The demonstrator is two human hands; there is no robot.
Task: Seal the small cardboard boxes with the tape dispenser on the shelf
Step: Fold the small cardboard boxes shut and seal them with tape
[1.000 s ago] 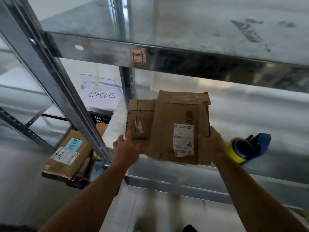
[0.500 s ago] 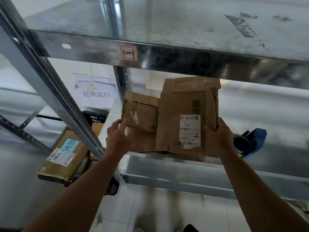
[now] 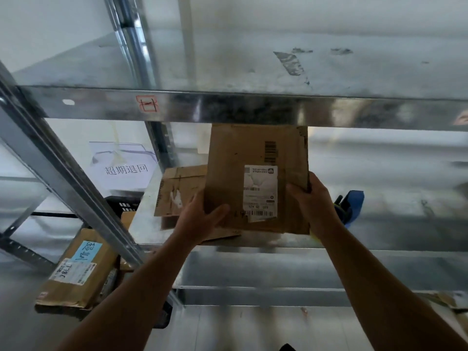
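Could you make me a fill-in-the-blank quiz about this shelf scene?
The left hand and right hand grip one cardboard box whose label is ____. The tape dispenser has a ____ body. It lies on the shelf nearest the hand on the ____.
Answers: white; blue; right.

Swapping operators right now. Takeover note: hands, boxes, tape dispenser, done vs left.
Left-hand grip: holds the labelled cardboard box at its lower left corner, thumb on its face.
Right-hand grip: holds that box's right edge.
The box is lifted above the metal shelf; a second cardboard box lies on the shelf, left of it. The blue tape dispenser sits on the shelf behind the right-hand grip, untouched.
Done: no sealing visible yet. Left: seal both boxes.
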